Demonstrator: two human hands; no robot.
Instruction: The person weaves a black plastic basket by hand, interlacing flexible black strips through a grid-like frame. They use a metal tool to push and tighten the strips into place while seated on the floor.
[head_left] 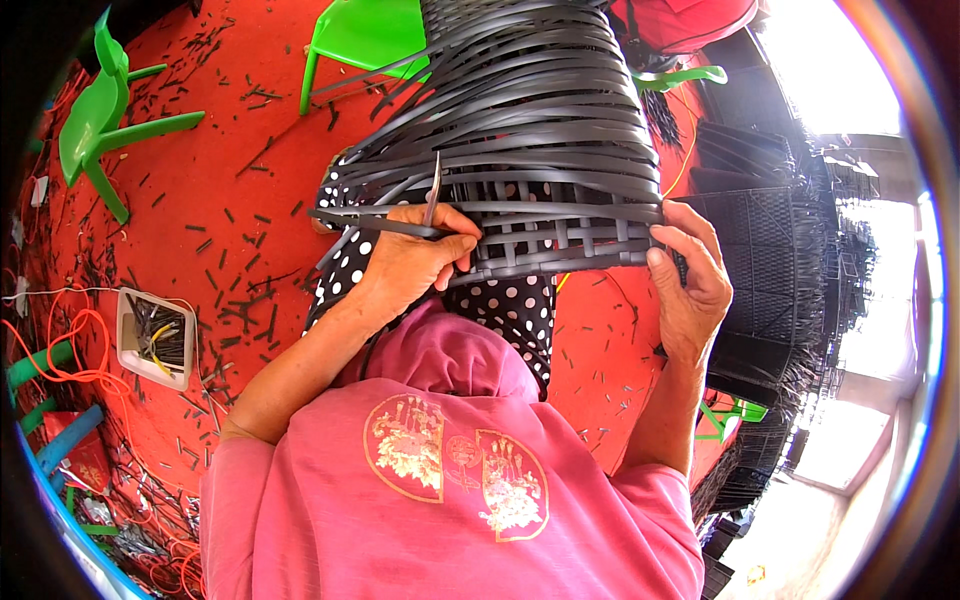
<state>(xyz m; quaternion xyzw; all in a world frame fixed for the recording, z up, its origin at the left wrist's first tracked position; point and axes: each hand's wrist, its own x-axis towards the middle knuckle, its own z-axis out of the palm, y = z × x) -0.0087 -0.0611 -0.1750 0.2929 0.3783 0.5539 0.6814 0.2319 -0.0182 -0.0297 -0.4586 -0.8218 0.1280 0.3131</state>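
Clamped on a slim metal tool, the left hand also has a black strip against its fingers at the near left corner of the weave; the right hand sets thumb and fingers on the near right corner, how tightly I cannot tell. The weave lies over the dotted trousers. To work well here, I'd judge, the right hand should steady that corner while the left keeps the strip flat, untwisted and snug, tool tip clear of the fingers. Left of the weave sits a tray of offcuts; at its far left, a green chair; to its right, dark wickerwork.
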